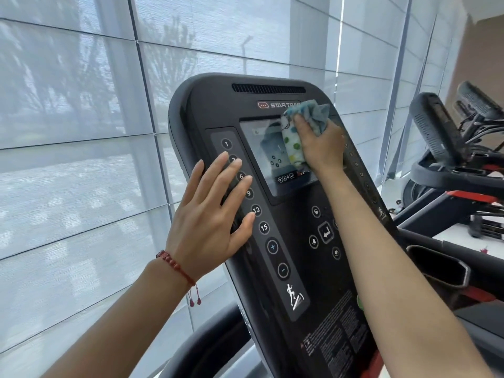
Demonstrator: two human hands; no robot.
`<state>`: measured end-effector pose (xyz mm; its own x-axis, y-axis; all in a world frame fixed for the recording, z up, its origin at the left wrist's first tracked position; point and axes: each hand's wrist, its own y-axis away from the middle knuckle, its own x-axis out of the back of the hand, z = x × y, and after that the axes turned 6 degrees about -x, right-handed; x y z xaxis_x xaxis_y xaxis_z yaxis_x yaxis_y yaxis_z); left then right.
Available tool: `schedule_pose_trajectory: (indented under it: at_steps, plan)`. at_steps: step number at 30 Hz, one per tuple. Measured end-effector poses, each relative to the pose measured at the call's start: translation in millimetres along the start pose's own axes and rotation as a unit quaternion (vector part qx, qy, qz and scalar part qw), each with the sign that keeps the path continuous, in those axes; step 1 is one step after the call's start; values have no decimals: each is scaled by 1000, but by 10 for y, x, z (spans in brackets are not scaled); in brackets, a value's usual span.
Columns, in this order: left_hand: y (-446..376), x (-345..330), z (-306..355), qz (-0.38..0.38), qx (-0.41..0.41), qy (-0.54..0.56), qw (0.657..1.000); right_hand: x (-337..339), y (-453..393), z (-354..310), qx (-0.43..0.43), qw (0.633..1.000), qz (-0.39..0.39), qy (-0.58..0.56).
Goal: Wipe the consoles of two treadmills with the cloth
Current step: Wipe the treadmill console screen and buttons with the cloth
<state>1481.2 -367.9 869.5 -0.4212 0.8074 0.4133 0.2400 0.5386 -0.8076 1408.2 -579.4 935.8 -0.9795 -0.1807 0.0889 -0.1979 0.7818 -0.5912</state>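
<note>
Window wall with drawn translucent blinds [81, 132] fills the background. Black treadmill console [294, 268], tilted, occupies the centre; its screen [272, 159] sits in the upper half, flanked on the left by a column of numbered keys [264, 227]. A cup holder [436, 268] on the console's right side appears as a dark recess; whether anything lies in it cannot be told. A second machine [441, 137] stands to the right, well apart. Left hand [215, 211], fingers spread and flat, rests on the console's left edge over the numbered keys, holding nothing; a red cord bracelet [177, 267] circles its wrist. Right hand [319, 144] presses the cloth [297, 132] flat against the upper right part of the screen, fingers laid over it. The cloth is white with coloured dots on one face, blue on the other, bunched above the fingertips just beneath the brand lettering [283, 105].
</note>
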Motion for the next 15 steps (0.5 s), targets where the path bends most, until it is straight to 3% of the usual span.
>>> schedule_pose_trajectory:
  at_steps: [7, 11, 15]
  plan:
    - [-4, 23, -4, -4, 0, -7, 1000, -132, 593, -188, 51, 997, -36, -50]
    - [-9, 34, -4, -4, -1, -11, 1000, -78, 497, -122, 72, 997, -24, -35]
    - [-9, 36, 0, -2, 1, -13, 1000, 78, 205, 96, 37, 999, 13, -14]
